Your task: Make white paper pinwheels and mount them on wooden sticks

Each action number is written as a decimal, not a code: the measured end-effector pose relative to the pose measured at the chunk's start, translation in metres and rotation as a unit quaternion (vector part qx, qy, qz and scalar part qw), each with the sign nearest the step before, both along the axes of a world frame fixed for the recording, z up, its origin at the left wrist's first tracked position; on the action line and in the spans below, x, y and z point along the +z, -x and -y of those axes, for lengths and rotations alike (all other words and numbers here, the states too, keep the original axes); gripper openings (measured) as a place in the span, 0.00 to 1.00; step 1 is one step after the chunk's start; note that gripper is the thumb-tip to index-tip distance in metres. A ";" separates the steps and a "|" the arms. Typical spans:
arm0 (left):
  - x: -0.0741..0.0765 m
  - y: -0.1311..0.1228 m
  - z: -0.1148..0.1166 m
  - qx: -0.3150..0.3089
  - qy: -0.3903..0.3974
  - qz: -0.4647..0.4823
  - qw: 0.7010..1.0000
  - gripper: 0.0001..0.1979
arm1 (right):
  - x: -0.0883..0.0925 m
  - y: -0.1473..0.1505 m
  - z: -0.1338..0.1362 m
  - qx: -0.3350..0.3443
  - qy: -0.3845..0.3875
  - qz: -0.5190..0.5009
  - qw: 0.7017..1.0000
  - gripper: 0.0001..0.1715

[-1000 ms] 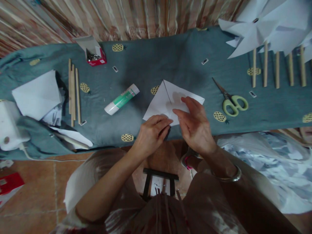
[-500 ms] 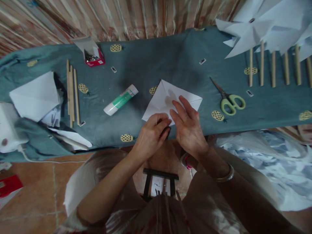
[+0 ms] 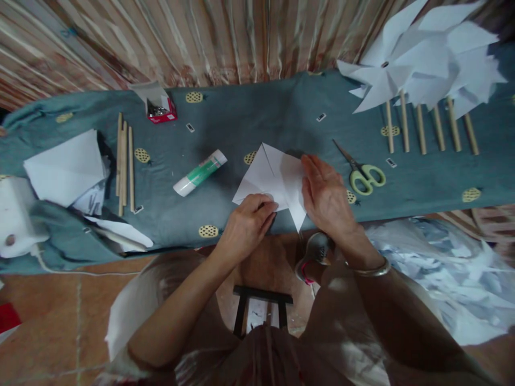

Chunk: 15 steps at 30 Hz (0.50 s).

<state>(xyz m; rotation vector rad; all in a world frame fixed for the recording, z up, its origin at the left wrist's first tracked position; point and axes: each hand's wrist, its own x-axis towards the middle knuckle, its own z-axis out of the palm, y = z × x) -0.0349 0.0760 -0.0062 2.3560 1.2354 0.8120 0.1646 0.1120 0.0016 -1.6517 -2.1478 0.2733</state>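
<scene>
A white paper square (image 3: pixel 281 174) with creased flaps lies at the middle of the cloth-covered table, one pointed flap folded across its right side and sticking out over the front edge. My left hand (image 3: pixel 245 222) pinches the paper's near edge between thumb and fingers. Along the fold on the right, my right hand (image 3: pixel 328 195) lies with its fingers stretched out and pressed on the paper. To the left is a green and white glue stick (image 3: pixel 200 172). Scissors with light green handles (image 3: pixel 367 179) rest just right of my right hand.
White paper pinwheels (image 3: pixel 402 64) on wooden sticks lie at the back right. On the left are several loose sticks (image 3: pixel 125 166), stacked paper (image 3: pixel 66 166), an open red box (image 3: pixel 163 113) of small metal pieces and a white device (image 3: pixel 16 220) with a cord. A bag of papers (image 3: pixel 450 279) sits below right.
My right hand has moved right, from above the paper onto its right side. The right corner is now folded over, its point toward me. My left hand still holds the near edge.
</scene>
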 end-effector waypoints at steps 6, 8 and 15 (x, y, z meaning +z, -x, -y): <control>0.005 0.007 -0.004 -0.004 -0.015 -0.026 1.000 0.08 | 0.002 -0.008 -0.013 0.001 -0.035 -0.012 0.999 0.23; 0.006 0.013 -0.008 0.002 -0.025 -0.040 0.999 0.09 | 0.005 -0.011 -0.015 -0.008 -0.026 -0.027 0.999 0.21; 0.010 0.028 -0.019 0.025 -0.007 -0.089 0.996 0.15 | 0.015 -0.014 -0.011 -0.072 0.089 -0.104 0.988 0.14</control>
